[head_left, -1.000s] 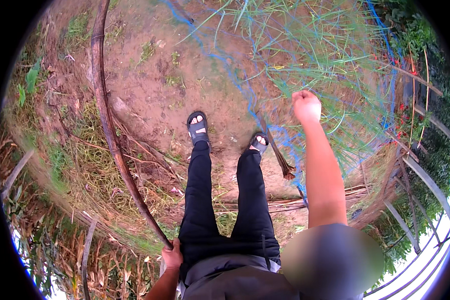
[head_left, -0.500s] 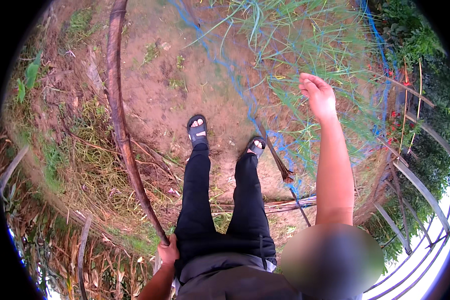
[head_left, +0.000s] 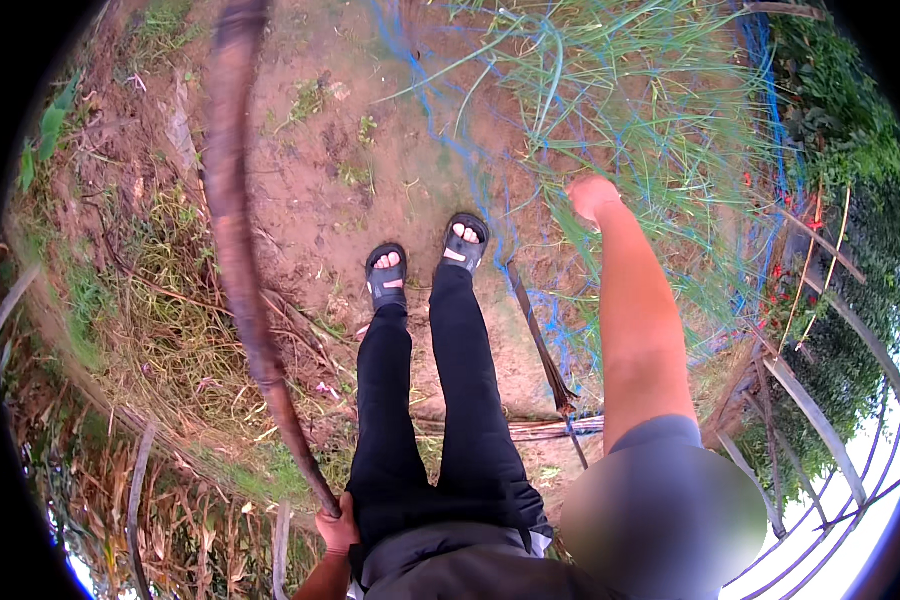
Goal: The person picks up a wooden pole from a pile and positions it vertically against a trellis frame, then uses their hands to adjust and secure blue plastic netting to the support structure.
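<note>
My left hand point(head_left: 339, 524), low beside my hip, is closed round the lower end of a long brown wooden pole point(head_left: 235, 220). From there the pole rises, slightly bowed, past the top of the view. My right hand point(head_left: 591, 196) reaches out at the left edge of a patch of long, thin green leaves point(head_left: 640, 110). Its fingers are curled and mostly tucked under the hand, so whatever they may hold is hidden. Blue netting point(head_left: 450, 140) runs along the ground beside these leaves and among them.
A short dark stake point(head_left: 540, 340) leans by my right foot point(head_left: 466, 240), with blue netting around it. Dry pulled plants point(head_left: 190, 300) lie in a heap on the left. Curved poles point(head_left: 820, 420) stand at the right, before dark green foliage. Dry stalks point(head_left: 200, 540) fill the lower left.
My right hand has moved left and turned, its fingers now less visible. My right foot has stepped forward and inward, closer to the left one. The left hand keeps its grip on the pole.
</note>
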Available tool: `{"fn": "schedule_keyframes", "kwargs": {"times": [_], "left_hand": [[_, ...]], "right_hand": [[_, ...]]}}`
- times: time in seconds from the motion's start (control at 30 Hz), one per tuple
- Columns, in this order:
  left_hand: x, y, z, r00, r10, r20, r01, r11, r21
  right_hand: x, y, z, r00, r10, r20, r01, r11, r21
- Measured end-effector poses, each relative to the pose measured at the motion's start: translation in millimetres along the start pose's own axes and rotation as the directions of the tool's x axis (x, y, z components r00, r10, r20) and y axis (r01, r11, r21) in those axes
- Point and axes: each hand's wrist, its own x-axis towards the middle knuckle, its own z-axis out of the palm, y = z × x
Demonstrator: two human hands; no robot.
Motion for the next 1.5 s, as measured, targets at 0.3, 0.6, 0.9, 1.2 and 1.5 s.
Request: {"fn": "schedule_keyframes", "kwargs": {"times": [0.3, 0.6, 0.9, 1.2, 1.5], "left_hand": [[-23.5, -10.1, 31.3, 0.982, -0.182, -0.051, 0.178, 0.981, -0.073], [-24.7, -4.9, 40.9, 0.979, -0.201, -0.035, 0.199, 0.978, -0.060], [-30.6, 9.3, 25.6, 0.983, -0.183, -0.019, 0.183, 0.983, -0.018], [-14.6, -4.0, 14.0, 0.987, -0.159, -0.014, 0.158, 0.987, -0.016], [-4.8, -0.9, -0.9, 0.998, -0.049, 0.043, 0.051, 0.997, -0.055]], "right_hand": [[15.5, -25.0, -3.5, 0.729, 0.268, 0.630, -0.631, 0.620, 0.466], [11.3, -26.4, 11.5, 0.530, 0.151, 0.834, -0.441, 0.889, 0.119], [-10.8, -30.6, -15.1, 0.735, 0.110, 0.669, -0.675, 0.219, 0.705], [-88.2, -36.8, -72.2, 0.906, 0.406, -0.124, -0.291, 0.807, 0.515], [-231.1, -71.0, -78.4, 0.850, 0.506, -0.145, -0.201, 0.566, 0.799]]}}
